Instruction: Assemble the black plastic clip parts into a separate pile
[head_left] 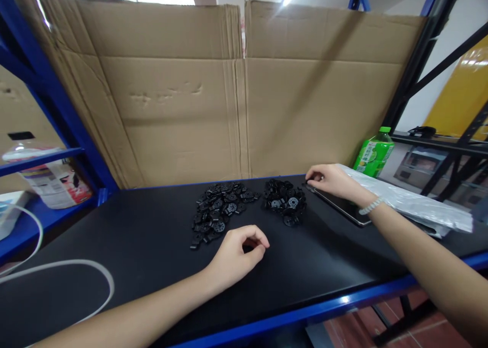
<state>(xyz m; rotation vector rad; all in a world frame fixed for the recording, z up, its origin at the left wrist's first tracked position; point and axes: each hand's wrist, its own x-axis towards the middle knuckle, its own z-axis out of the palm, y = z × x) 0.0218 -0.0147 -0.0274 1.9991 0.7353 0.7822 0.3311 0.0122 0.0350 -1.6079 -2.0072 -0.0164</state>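
Observation:
My left hand [242,251] hovers over the black tabletop in front of the parts, thumb and fingertips pinched together. Whatever is between them, if anything, I cannot make out. A spread-out pile of small black plastic parts [217,211], some round with holes, lies just beyond it. To the right sits a smaller, tighter pile of similar round black parts [284,200]. My right hand [335,181], with a pale beaded bracelet, is closed at the far left corner of a dark flat tablet-like device [343,206]. A small dark thing shows at its fingertips, too small to name.
A silvery plastic package [412,200] lies right of the device, and a green bottle [375,152] stands behind it. Cardboard [183,119] walls off the back. A white cable [87,262] loops at left, near a large plastic jug [53,178] on a blue shelf.

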